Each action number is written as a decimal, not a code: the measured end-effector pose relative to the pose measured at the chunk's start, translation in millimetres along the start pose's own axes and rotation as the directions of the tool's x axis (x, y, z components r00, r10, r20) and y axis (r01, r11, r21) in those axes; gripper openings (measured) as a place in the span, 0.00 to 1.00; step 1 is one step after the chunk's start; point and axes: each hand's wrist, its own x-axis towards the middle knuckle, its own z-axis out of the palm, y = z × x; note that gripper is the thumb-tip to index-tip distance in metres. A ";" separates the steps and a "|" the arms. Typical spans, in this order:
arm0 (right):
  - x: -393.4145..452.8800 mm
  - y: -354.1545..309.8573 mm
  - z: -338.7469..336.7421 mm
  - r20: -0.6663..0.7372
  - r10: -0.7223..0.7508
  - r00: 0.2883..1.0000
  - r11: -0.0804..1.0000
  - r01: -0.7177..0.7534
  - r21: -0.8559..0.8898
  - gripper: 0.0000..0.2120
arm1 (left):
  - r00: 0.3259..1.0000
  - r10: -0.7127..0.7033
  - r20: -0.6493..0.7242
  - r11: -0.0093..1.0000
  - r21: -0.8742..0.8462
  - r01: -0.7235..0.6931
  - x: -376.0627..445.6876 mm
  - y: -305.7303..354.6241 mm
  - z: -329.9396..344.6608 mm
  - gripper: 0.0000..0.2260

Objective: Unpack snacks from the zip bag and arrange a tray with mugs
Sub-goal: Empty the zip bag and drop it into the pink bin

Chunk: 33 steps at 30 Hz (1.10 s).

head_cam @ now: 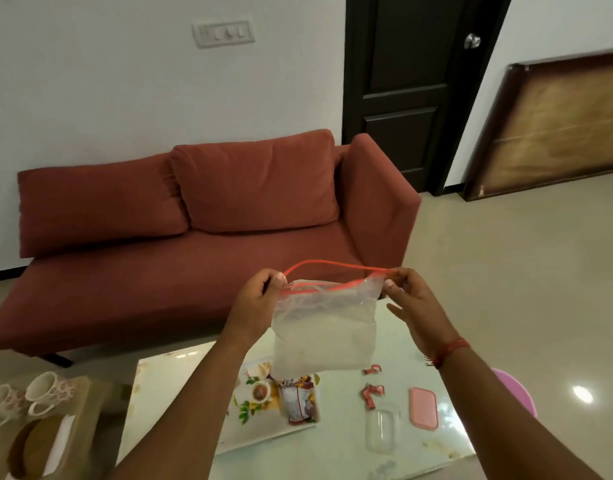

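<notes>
I hold a clear zip bag (324,327) with a red zip strip up in the air over the table. My left hand (260,299) pinches the bag's left top corner and my right hand (410,299) pinches the right one, with the mouth pulled apart. The bag looks empty. Below it, a floral tray (242,431) lies on the glass table (336,452) and carries snack packets (298,398). Two red-wrapped sweets (372,389) lie loose to the right of the tray. Two floral mugs (45,393) stand on a lower surface at the far left.
A clear plastic box (383,429) and its pink lid (423,407) lie on the table right of the tray. A red sofa (201,216) stands behind the table. A pink stool (516,393) is at the right, by the table edge.
</notes>
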 end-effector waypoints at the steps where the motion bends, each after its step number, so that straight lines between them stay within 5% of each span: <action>1: 0.2 6.7 -8.5 0.047 0.017 0.999 1.000 -0.016 -0.021 0.17 | 0.999 -0.049 -0.022 0.996 -0.079 0.047 3.6 7.2 8.5 0.10; 5: -8.4 23.6 -26.9 0.283 0.135 0.949 0.991 -0.129 -0.040 0.31 | 0.982 -0.184 -0.030 0.922 -0.353 0.162 17.1 33.2 29.7 0.13; 8: -13.0 22.1 -23.4 0.271 0.199 0.942 0.973 -0.222 0.055 0.20 | 0.971 -0.236 -0.043 0.831 -0.526 0.179 24.8 42.5 39.1 0.11; 11: -11.9 13.9 -15.5 0.097 0.181 0.979 0.969 -0.194 0.153 0.09 | 0.935 -0.344 -0.086 0.722 -0.660 0.205 24.9 37.2 44.1 0.16; 14: -10.0 9.9 -12.1 -0.005 0.180 0.984 0.962 -0.175 0.211 0.07 | 0.882 -0.446 0.153 0.699 -0.555 0.450 12.7 19.1 53.6 0.27; 19: -7.6 9.9 -7.9 -0.107 0.208 0.972 0.951 -0.175 0.257 0.07 | 0.739 -0.522 0.425 0.727 -0.231 0.647 4.2 7.2 67.6 0.21; 25: -4.1 16.8 5.0 -0.319 0.329 0.889 0.933 -0.255 0.252 0.12 | 0.872 -0.430 0.232 0.837 -0.258 0.482 6.3 7.8 68.0 0.22; 29: -8.1 16.2 7.0 -0.463 0.254 0.849 0.966 -0.247 0.076 0.12 | 0.939 -0.304 0.160 0.880 -0.331 0.341 13.7 -10.9 49.7 0.31; 33: -15.2 3.6 12.8 -0.404 0.131 0.906 0.983 -0.172 -0.067 0.06 | 0.948 -0.239 0.211 0.869 -0.390 0.306 21.8 -21.1 34.7 0.17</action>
